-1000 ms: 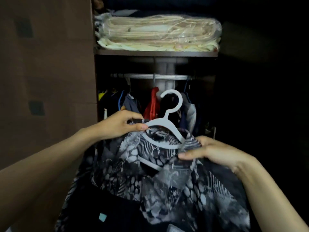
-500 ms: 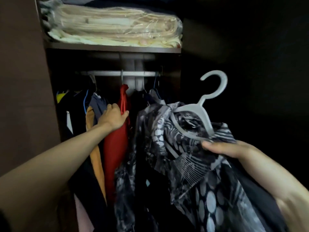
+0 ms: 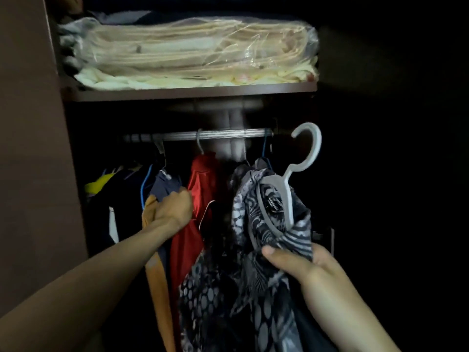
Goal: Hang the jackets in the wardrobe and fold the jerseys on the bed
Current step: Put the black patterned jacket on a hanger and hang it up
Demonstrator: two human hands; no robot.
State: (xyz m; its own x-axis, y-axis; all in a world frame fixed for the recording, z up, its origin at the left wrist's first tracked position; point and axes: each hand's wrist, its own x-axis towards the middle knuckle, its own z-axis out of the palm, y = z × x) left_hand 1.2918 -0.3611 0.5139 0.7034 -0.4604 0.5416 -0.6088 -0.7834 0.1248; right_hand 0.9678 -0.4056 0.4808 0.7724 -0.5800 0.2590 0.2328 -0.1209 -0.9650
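In the head view, what matters for us is the hook of the white hanger (image 3: 289, 189) against the rail (image 3: 215, 135). The hook sits up and to the right of our right hand (image 3: 302, 265), about level with the rail but off its right end, and it does not touch the rail. The hanger's long axis runs steeply up from the grip, tilted right at the top. Our right hand pinches the hanger's lower shoulder through the patterned jacket (image 3: 253, 262), which drapes from the hanger down past our wrist.

Our left hand (image 3: 173, 210) is nearer the rail's hung clothes; its fingers are curled round a bunch of cloth between the dark garment with orange (image 3: 154, 247) and the red jacket (image 3: 200, 199). We judge it is there to open a gap.

In the way stands the blue hanger (image 3: 265, 151) with its grey garment, just left of our hook, and the shelf (image 3: 193, 94) with bagged bedding (image 3: 187, 49) close above the rail. We would need to bring the hook left and over the rail, between the red jacket and that blue hanger.
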